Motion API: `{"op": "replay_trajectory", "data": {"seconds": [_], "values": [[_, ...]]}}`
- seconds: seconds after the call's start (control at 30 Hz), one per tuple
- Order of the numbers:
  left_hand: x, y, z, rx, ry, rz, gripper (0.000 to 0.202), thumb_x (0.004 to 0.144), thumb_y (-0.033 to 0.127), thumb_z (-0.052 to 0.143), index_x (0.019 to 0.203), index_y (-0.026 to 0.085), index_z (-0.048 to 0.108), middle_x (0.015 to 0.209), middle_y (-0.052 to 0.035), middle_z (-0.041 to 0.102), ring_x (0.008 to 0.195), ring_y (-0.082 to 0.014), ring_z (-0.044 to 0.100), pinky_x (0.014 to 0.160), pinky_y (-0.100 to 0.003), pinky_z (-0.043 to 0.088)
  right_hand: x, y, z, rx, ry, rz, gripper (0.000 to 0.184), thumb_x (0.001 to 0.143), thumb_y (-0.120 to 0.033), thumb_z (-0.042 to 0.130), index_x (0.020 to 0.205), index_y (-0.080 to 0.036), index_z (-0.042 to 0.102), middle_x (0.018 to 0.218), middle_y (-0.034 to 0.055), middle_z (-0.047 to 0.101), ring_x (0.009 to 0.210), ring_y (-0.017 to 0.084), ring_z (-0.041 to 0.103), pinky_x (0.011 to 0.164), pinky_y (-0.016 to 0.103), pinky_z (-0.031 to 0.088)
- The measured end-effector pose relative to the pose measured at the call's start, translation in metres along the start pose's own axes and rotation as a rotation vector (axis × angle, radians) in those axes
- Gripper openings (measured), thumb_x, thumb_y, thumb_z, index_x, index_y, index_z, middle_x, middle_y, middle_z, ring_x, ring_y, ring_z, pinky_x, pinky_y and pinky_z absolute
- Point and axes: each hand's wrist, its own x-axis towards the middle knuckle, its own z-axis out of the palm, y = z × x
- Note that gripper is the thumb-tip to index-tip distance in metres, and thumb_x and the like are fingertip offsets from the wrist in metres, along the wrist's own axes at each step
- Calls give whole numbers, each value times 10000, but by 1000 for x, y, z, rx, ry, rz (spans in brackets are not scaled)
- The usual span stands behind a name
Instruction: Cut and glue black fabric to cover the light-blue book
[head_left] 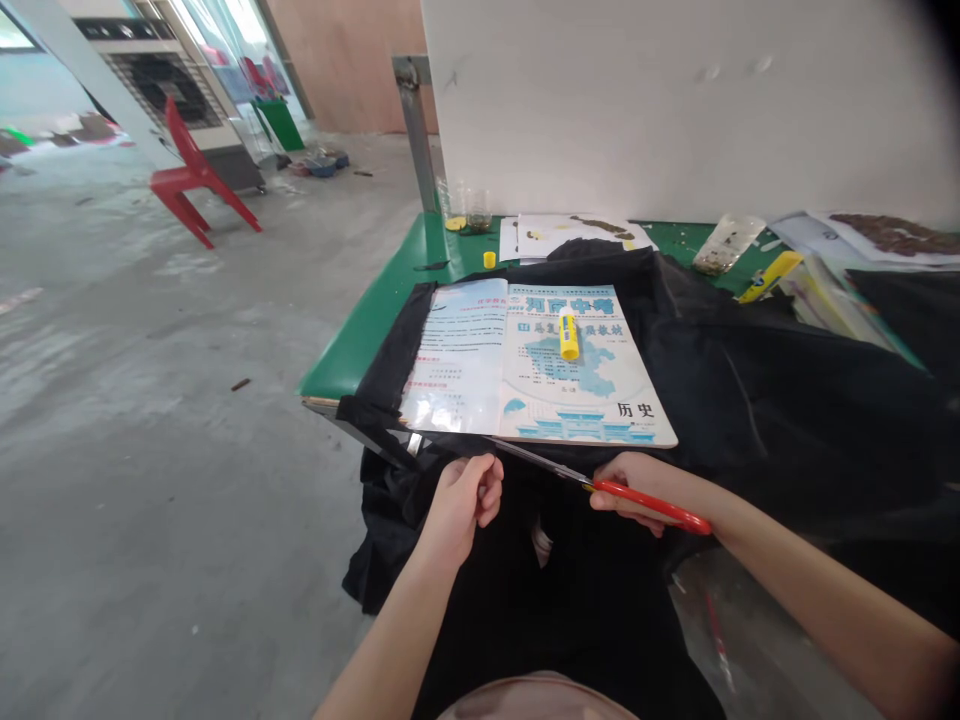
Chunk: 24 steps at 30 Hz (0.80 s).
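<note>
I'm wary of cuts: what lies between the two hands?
In the head view, scissor blades lie there, pointing from the right hand toward the left hand.

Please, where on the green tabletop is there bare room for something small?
The green tabletop shows bare along its left side, between the outer edge and the black cloth. The open book has room on its left page; a glue stick lies on the right one. Crowded: the back, by papers and clear containers; the right, by the black cloth.
</note>
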Motion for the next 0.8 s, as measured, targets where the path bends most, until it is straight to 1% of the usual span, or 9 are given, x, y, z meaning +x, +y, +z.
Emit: {"op": "replay_trajectory", "data": {"seconds": [0.17, 0.27, 0.37, 0.5, 0.63, 0.7, 0.8], "values": [[-1, 1, 1, -2, 2, 0, 262, 802, 318, 526, 618, 133, 530, 387, 66, 360, 299, -29, 284, 347, -183, 134, 0, 0, -2, -14, -12, -2, 455, 718, -603, 594, 636, -179, 448, 435, -68, 378, 342, 74, 381, 360, 211, 356], [-2, 1, 1, 7, 15, 1, 261, 797, 327, 536, 623, 133, 531, 390, 67, 360, 302, -29, 285, 347, -183, 137, -1, 1, -3, -89, -17, -28, 468, 721, -621, 580, 651, -183, 428, 459, -67, 368, 362, 77, 382, 372, 211, 329], [-3, 1, 1, 23, 31, 5, 264, 791, 341, 550, 628, 134, 531, 394, 67, 365, 304, -30, 296, 349, -182, 142, -5, -2, -4, -190, -31, -110, 459, 734, -618, 571, 709, -174, 459, 534, -55, 394, 439, 74, 389, 420, 207, 309], [-2, -1, 0, 49, 39, 17, 276, 784, 363, 562, 633, 134, 531, 392, 68, 374, 296, -31, 308, 350, -182, 149, -14, -5, -5, -287, -67, -181, 454, 788, -612, 507, 822, -159, 511, 675, -15, 476, 588, 94, 410, 518, 215, 325], [-1, -5, 1, 91, 49, 33, 299, 784, 390, 554, 638, 129, 539, 391, 70, 369, 286, -34, 310, 347, -185, 148, -25, -4, -4, -311, -87, -179, 479, 791, -631, 482, 914, -169, 489, 733, -1, 492, 613, 105, 400, 534, 223, 326], [-2, -6, 2, 125, 62, 48, 320, 795, 412, 540, 643, 130, 538, 394, 72, 370, 281, -35, 312, 347, -185, 148, -32, -1, -1, -297, -80, -161, 480, 789, -638, 477, 913, -175, 475, 729, -6, 475, 604, 101, 382, 518, 218, 309], [-7, -6, 4, 201, 66, 93, 351, 809, 445, 526, 652, 131, 532, 401, 73, 373, 284, -34, 314, 351, -182, 154, -44, 6, 7, -244, -32, -142, 496, 772, -657, 481, 894, -177, 471, 707, -18, 435, 579, 87, 323, 495, 210, 279]]}}
